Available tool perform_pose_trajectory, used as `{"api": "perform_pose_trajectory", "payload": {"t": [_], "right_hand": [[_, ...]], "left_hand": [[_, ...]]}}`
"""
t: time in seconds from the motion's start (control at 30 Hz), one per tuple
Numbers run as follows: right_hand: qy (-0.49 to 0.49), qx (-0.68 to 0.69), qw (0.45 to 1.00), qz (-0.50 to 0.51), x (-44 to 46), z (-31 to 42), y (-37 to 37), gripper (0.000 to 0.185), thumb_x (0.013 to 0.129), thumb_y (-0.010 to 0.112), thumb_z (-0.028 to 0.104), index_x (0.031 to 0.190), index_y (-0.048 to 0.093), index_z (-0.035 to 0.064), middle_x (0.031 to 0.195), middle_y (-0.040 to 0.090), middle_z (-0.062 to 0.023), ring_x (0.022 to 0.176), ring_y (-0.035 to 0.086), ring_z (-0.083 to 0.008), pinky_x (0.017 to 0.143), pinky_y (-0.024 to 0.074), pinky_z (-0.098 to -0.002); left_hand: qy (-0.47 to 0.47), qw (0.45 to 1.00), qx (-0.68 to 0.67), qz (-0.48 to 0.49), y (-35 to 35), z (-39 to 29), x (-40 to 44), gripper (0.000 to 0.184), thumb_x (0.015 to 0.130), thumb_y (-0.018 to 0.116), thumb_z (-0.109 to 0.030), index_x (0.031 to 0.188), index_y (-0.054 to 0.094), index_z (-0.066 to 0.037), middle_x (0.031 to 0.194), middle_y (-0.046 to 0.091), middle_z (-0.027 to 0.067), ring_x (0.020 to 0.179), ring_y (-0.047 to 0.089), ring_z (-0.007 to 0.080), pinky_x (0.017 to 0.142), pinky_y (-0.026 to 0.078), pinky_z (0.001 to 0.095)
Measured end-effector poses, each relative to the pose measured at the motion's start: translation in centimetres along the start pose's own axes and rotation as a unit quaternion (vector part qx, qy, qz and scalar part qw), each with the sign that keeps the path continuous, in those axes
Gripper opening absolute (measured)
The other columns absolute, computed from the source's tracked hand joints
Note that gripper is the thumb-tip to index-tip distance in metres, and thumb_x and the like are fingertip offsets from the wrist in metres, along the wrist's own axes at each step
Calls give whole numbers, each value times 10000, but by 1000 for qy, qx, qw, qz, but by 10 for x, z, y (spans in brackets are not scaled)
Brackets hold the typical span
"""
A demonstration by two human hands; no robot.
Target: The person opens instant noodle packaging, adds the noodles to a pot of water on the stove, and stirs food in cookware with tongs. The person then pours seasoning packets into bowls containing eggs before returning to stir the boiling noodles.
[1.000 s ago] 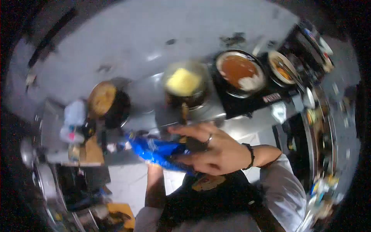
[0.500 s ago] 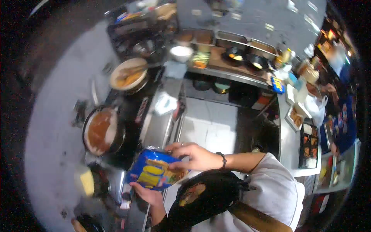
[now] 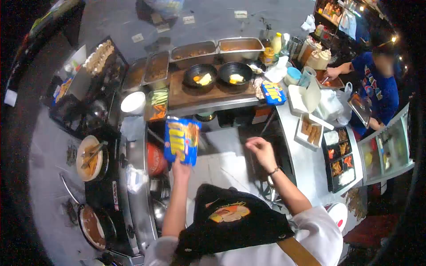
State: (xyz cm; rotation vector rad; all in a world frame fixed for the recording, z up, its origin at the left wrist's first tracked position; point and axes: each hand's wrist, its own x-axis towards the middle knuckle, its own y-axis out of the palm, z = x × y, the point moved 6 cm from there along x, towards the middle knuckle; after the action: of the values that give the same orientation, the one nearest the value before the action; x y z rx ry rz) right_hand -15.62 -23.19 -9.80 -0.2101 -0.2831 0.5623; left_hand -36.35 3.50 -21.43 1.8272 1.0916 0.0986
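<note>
My left hand (image 3: 179, 166) grips the lower edge of a blue food packet (image 3: 182, 139) with large yellow lettering, held upright over the gap between the counters. To its right, my right hand (image 3: 262, 150) hovers with loosely bent fingers a little apart and nothing visible in them. A similar blue packet (image 3: 273, 93) lies at the right end of the back counter. Left of it, two black bowls (image 3: 235, 74) with egg-like yellow and white food sit on a wooden board (image 3: 177, 95).
Along the left stand a pan of brown sauce (image 3: 92, 226) and a pale bowl with tongs (image 3: 90, 157). Metal trays (image 3: 193, 51) line the back. The right counter carries an open white box (image 3: 309, 131) and a black compartment tray (image 3: 341, 155). A co-worker in blue (image 3: 377, 84) stands beyond it.
My view has turned right, away from the stove. The blue packet, earlier in both hands over the stove edge, is now in my left hand alone; my right hand has let go and moved right.
</note>
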Motion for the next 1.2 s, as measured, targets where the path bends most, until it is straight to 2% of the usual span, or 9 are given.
{"api": "perform_pose_trajectory", "payload": {"t": [0.13,0.43,0.53,0.67,0.77,0.83,0.9,1.07,1.2], "right_hand": [[277,59,958,-36,20,-105,-19,251,842,624,279,730,605,55,675,549,30,543,434,-25,476,329,-181],[385,280,857,-198,156,-219,-46,370,762,678,408,814,543,68,593,483,34,447,406,-63,403,341,-212],[376,302,795,-367,204,-258,-54,482,683,730,454,866,558,43,670,511,-11,476,439,-124,439,385,-244],[387,362,691,-492,235,-299,-62,510,691,744,379,1028,550,48,928,582,-82,819,544,-230,664,442,-401],[405,371,639,-539,224,-268,-66,467,715,738,275,1077,541,57,996,588,-65,867,543,-226,703,438,-407],[398,357,660,-527,213,-264,-76,445,726,729,245,1084,540,60,994,593,-60,878,548,-220,705,440,-403],[362,377,674,-522,205,-268,-87,408,743,714,223,1077,539,68,999,603,-45,920,555,-176,766,425,-393],[260,455,733,-433,166,-208,-99,355,779,673,176,1084,529,65,995,610,-29,907,571,-156,774,437,-338],[258,402,832,-284,106,-139,-95,398,761,698,205,1071,525,23,972,611,-38,853,572,-118,726,451,-261]], "left_hand": [[18,998,4,-61,24,-3,120,438,805,667,-230,1178,473,-107,1148,543,63,1022,531,209,851,442,388],[124,988,27,-88,27,0,328,439,779,681,-172,1160,472,-111,1114,552,69,975,563,227,799,494,378],[91,957,108,-254,60,1,307,464,751,709,-307,1084,484,-74,1082,538,39,806,506,182,555,400,305],[100,889,232,-381,51,-2,316,792,635,790,-402,1172,341,-31,1092,523,112,890,516,220,621,468,291],[44,927,224,-298,58,0,316,667,667,772,-387,1115,432,-31,1179,487,153,1018,532,317,698,498,353],[47,931,266,-246,75,1,298,791,688,703,-519,1198,422,17,1320,338,207,1210,374,340,881,402,425],[10,876,338,-344,53,12,291,837,699,637,-596,1272,400,-34,1305,372,170,1202,370,322,928,329,455],[-74,864,496,-53,150,88,174,427,893,474,-394,1212,439,-112,1014,496,13,891,456,146,781,347,372],[-110,860,449,218,271,170,90,419,929,429,-346,1188,442,-17,1168,507,121,1041,505,192,825,409,341]]}}
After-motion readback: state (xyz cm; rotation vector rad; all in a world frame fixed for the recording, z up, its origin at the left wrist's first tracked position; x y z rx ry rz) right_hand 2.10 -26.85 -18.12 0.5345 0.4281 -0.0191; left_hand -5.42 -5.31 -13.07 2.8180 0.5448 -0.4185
